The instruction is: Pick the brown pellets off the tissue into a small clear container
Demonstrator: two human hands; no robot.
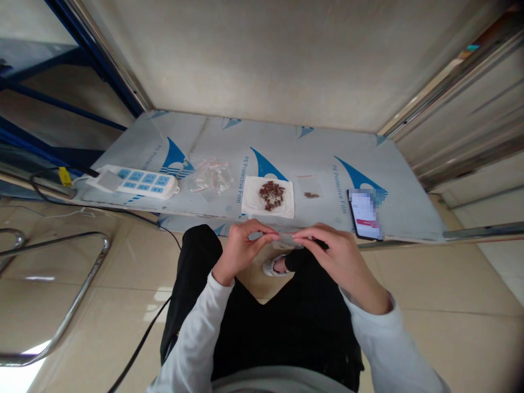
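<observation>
Between my two hands a small clear zip bag (286, 240) is stretched just in front of the table edge. My left hand (248, 243) pinches one end of it between thumb and fingertip. The other end is pinched by my right hand (332, 249). Beyond the hands, a white paper sheet (248, 201) carries a pile of small brown cylindrical pieces (272, 195). To its right lies a flat clear zip bag (308, 185) with a few brown pieces (311, 195) inside. A heap of clear zip bags (211, 177) rests left of the paper.
A white power strip (147, 183) with a plug and cable sits at the table's left end. Near the right front edge lies a phone (365, 214). The table (409, 202) is covered in printed protective film. A metal chair frame (88, 284) stands at left.
</observation>
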